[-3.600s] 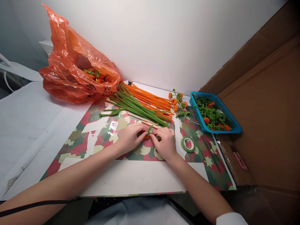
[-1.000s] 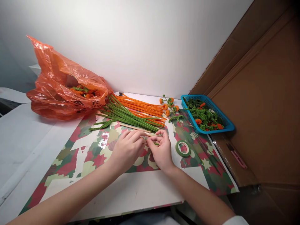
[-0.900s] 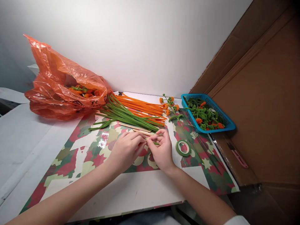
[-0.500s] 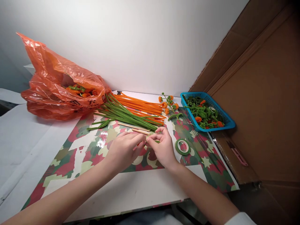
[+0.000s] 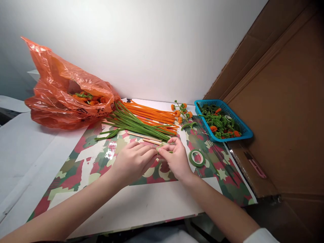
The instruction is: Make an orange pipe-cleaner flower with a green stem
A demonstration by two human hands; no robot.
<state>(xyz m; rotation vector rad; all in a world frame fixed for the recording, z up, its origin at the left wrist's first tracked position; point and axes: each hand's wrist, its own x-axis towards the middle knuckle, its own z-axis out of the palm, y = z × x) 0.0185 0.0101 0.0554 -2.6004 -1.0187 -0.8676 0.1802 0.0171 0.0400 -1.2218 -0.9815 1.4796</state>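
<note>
My left hand point(image 5: 136, 162) and my right hand point(image 5: 176, 158) meet fingertip to fingertip low over the patterned sheet, both closed in a pinch. A short bit of green pipe cleaner point(image 5: 170, 152) shows at my right fingers; most of it is hidden. What my left fingertips grip is covered by the hand. Just beyond the hands lie green pipe cleaners point(image 5: 138, 125) in a bundle, and two thin wooden sticks point(image 5: 144, 136). A roll of green tape point(image 5: 196, 158) lies flat to the right of my right hand.
Behind lie orange pipe cleaners point(image 5: 152, 112) and a finished orange flower spray point(image 5: 186, 114). An orange plastic bag point(image 5: 53, 94) with flower heads stands at left. The blue basket point(image 5: 246, 134) at right holds green pieces. A pink box cutter point(image 5: 257, 167) rests by the cardboard wall point(image 5: 283, 135).
My left hand's fingers have straightened and drawn closer together at the pinch. My right hand stays nearly in place. The view has shifted very slightly.
</note>
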